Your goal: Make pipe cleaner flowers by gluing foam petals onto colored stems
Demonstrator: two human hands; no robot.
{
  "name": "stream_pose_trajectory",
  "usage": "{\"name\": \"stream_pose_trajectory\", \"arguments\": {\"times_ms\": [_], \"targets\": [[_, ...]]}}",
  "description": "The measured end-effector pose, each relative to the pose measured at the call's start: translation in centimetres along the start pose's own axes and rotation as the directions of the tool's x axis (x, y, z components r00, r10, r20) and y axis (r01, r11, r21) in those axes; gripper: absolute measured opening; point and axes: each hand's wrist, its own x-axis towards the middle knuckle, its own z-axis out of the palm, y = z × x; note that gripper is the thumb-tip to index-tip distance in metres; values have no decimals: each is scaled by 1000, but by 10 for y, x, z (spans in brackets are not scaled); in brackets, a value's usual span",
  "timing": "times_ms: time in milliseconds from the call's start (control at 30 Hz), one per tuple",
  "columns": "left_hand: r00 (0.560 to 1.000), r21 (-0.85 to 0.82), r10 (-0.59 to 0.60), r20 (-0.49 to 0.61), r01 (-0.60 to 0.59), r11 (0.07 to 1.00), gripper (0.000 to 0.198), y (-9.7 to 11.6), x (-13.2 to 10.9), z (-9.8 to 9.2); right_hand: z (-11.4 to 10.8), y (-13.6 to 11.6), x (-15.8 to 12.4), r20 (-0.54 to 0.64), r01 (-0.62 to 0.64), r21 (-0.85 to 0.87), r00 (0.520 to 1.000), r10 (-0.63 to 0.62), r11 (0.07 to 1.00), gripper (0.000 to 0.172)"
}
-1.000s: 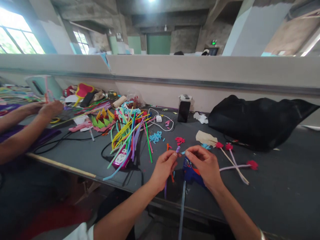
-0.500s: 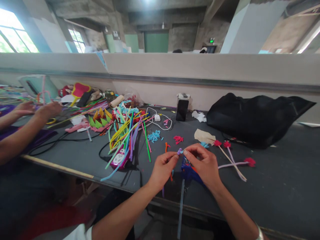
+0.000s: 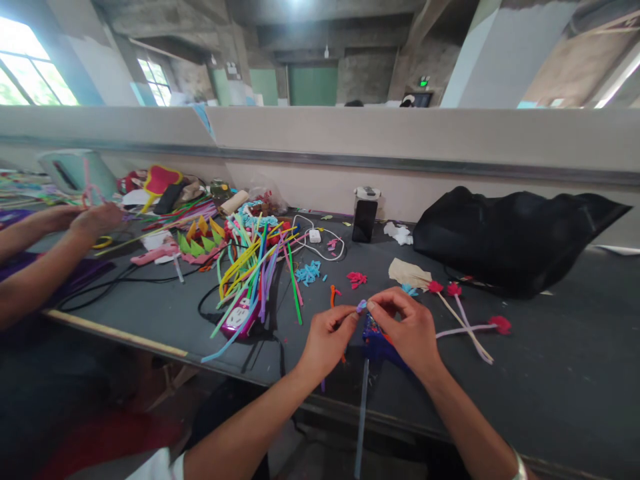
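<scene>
My left hand (image 3: 325,340) is closed, thumb and forefinger pinching a small purple pipe-cleaner piece (image 3: 360,307). A light blue bit of pipe cleaner (image 3: 364,303) lies against it, pinched by the fingertips of my right hand (image 3: 407,327). The two hands almost touch above the table. Partly hidden under my right hand is a blue glue gun (image 3: 375,343), a long translucent glue stick (image 3: 363,417) reaching from it past the table edge. An orange pipe cleaner (image 3: 333,295) shows beside my left hand, its middle covered.
Small blue pieces (image 3: 308,273) and red pieces (image 3: 357,279) lie in heaps beyond my hands. Long pipe cleaners (image 3: 255,267) cover a purple power strip (image 3: 237,320). Red-tipped stems (image 3: 465,313), a black bag (image 3: 500,240) and a phone (image 3: 365,220) stand around. A co-worker's hands (image 3: 95,223) work at left.
The light blue bit has come closer in against the purple piece, and my left fingertips have shifted slightly right. At far left, the co-worker's hands have moved closer together.
</scene>
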Motion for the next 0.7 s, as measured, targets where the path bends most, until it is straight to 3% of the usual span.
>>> {"name": "stream_pose_trajectory", "arguments": {"times_ms": [700], "targets": [[998, 70, 60, 34, -62, 996, 23, 5, -2, -2, -5, -2, 3, 24, 16, -60, 1000, -15, 998, 13]]}}
